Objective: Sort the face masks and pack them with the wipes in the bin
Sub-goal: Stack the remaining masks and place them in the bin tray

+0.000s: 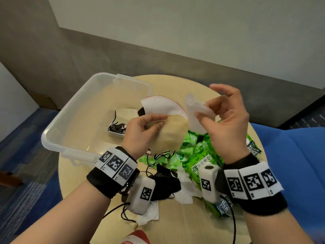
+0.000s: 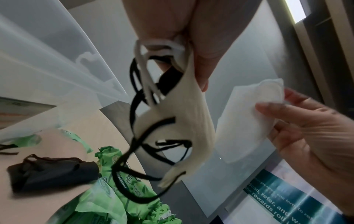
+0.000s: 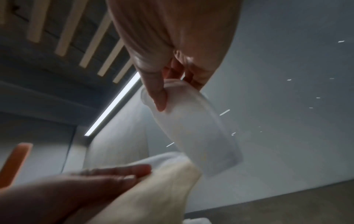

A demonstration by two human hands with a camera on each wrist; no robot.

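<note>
My left hand (image 1: 142, 129) pinches a stack of masks above the table: a beige mask (image 1: 174, 131) with black ear loops in front and a white mask with red stitching (image 1: 161, 105) behind. In the left wrist view the beige mask (image 2: 189, 115) hangs with its loops dangling. My right hand (image 1: 223, 117) pinches a plain white mask (image 1: 195, 113) just right of that stack; the right wrist view shows this white mask (image 3: 193, 128) under my thumb. The clear plastic bin (image 1: 58, 127) stands at the left and holds one beige mask with black loops (image 1: 121, 120).
Green wipe packs (image 1: 198, 155) lie heaped on the round wooden table (image 1: 175, 224) below my hands. A black mask (image 1: 165, 182) and white masks (image 1: 186, 191) lie near my wrists. A blue chair (image 1: 295, 155) stands at the right.
</note>
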